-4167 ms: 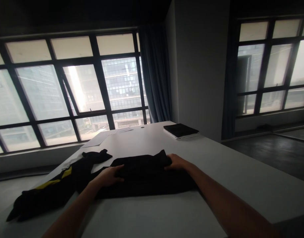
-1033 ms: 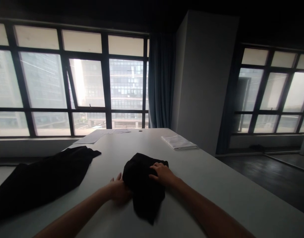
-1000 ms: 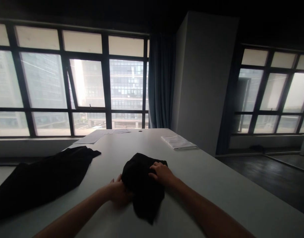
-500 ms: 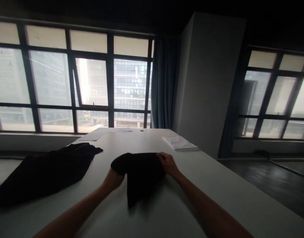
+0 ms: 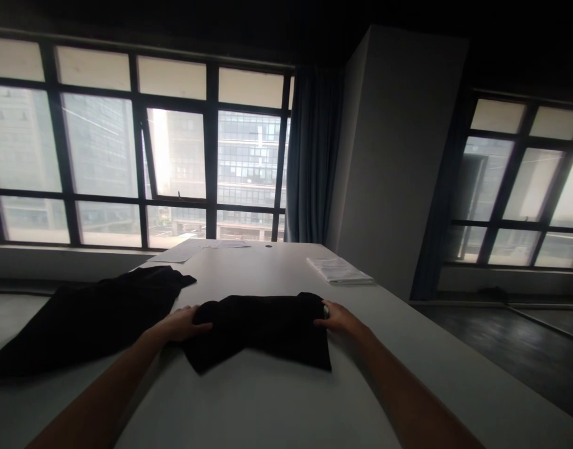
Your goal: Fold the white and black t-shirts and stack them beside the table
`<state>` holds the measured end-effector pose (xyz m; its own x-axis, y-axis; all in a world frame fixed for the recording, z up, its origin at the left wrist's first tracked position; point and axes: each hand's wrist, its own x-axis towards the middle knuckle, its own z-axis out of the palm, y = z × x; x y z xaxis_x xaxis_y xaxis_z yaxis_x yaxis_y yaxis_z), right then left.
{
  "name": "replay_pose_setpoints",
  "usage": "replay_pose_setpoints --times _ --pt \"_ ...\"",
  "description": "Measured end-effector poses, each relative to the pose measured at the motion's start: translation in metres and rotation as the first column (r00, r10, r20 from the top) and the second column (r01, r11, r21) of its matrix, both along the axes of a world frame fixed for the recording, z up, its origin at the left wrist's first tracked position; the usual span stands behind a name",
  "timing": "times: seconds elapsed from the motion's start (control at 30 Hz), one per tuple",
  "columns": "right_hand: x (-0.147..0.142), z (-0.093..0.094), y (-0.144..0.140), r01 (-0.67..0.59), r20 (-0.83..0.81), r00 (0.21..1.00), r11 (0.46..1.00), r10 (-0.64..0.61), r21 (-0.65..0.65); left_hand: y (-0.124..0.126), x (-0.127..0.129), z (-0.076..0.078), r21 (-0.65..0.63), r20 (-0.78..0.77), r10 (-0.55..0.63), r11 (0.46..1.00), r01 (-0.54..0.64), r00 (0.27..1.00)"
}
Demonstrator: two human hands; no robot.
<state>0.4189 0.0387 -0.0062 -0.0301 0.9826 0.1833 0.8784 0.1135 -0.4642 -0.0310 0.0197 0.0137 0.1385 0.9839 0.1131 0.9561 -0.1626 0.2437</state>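
Indoors, white table (image 5: 277, 399), black cloth (image 5: 262, 327), tall windows (image 5: 103, 156)

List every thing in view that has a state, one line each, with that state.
Black garment: lying on the table, spread between both hands, lower edge uneven.
Left hand: gripping the garment's left end.
Right hand: gripping the garment's right end.
Second black garment: lying spread out and unfolded at the table's left side.
White cloth: folded flat.
Papers: lying flat at the far edge.
Curtain: drawn aside.
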Motion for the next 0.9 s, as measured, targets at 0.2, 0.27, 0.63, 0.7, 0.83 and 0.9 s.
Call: replay_pose_setpoints --times 0.2,0.27,0.63,0.7,0.83,0.9 --pt "-0.017 0.032 -0.017 0.063 -0.062 0.997 0.987 -0.054 0.146 -0.011 -0.005 0.030 0.185 0.023 -0.045 0.982 0.040 0.999" --pt "-0.024 0.047 -0.025 0.173 -0.057 0.985 0.880 -0.165 0.443 -0.018 0.002 0.046 0.534 -0.002 0.041 0.845 -0.033 0.999" --pt "0.002 0.036 -0.022 -0.043 0.127 0.991 0.997 0.035 0.058 -0.017 -0.018 0.033 0.044 0.000 -0.184 0.982 0.184 0.983" --pt "0.011 0.040 -0.023 -0.193 -0.020 0.981 0.976 0.192 -0.104 -0.012 -0.022 0.030 -0.074 0.171 -0.278 0.953 0.294 0.945" --pt "0.021 0.040 -0.020 -0.297 -0.327 0.904 0.955 0.276 -0.014 0.000 -0.014 0.020 0.200 0.358 -0.276 0.956 0.215 0.892" --pt "0.021 0.032 -0.013 -0.132 -0.302 0.939 0.982 0.167 0.134 0.007 -0.007 0.007 0.287 0.315 -0.227 0.948 0.135 0.922"
